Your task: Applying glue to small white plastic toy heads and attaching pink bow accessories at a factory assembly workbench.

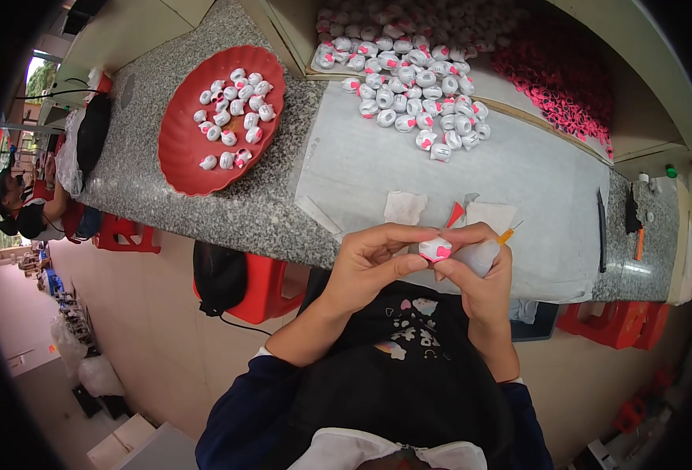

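Note:
A small white plastic piece with a pink bow is pinched between the thumb and fingers of my left hand. My right hand is closed round a small translucent squeeze bottle with an orange needle tip pointing up and right. The right thumb and forefinger also reach the white piece's right side, so both hands meet at it. Just beyond my fingers lie a red pointed scrap, a folded white tissue and another pale tissue on a white sheet.
Many similar white pieces are heaped at the back, beside a pile of small pink parts. A red scalloped tray with more pieces stands left. At right lie a black pen-like tool and an orange-handled one. Another person sits far left.

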Demonstrator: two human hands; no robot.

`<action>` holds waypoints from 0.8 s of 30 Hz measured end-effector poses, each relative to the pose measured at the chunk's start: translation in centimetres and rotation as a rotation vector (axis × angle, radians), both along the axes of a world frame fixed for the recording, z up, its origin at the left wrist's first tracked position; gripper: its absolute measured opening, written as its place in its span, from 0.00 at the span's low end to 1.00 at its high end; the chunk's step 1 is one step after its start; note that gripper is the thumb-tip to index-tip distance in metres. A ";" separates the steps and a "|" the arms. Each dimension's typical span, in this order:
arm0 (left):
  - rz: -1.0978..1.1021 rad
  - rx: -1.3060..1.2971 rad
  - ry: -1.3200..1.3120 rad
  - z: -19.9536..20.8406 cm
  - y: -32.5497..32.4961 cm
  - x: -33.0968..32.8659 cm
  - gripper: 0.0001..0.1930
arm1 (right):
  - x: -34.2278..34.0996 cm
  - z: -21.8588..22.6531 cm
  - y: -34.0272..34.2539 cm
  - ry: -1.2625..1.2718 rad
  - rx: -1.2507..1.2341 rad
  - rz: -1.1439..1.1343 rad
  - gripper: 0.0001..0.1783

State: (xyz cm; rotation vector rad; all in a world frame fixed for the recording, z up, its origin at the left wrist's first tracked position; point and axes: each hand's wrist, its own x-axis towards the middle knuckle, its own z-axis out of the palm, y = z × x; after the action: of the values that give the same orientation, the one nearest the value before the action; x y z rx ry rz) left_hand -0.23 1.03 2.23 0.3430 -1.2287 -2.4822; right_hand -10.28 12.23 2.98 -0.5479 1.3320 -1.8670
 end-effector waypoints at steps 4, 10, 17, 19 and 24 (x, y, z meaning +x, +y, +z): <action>0.110 -0.404 0.063 -0.7 0.0 -0.1 0.15 | 0.0 -0.1 -0.1 0.071 0.036 -0.030 0.14; 0.086 -0.301 0.035 -0.5 -0.1 0.4 0.14 | 0.1 -0.2 -0.2 0.032 0.028 0.012 0.14; 0.042 -0.331 0.183 -1.3 0.0 0.2 0.12 | 0.6 0.5 0.2 -0.040 -0.070 0.020 0.10; 0.046 -0.309 0.168 -1.1 -0.1 0.2 0.11 | 0.7 0.2 -0.1 -0.090 -0.038 -0.012 0.10; 0.814 -1.041 -0.199 -0.6 -8.0 1.6 0.10 | -0.1 0.2 -1.5 0.036 0.053 -0.007 0.20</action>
State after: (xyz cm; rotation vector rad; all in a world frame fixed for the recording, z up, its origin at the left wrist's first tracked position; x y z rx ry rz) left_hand 1.35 -6.99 1.68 0.6212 -1.7845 -0.9769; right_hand -10.39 10.73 3.22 -0.5517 1.4046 -1.8302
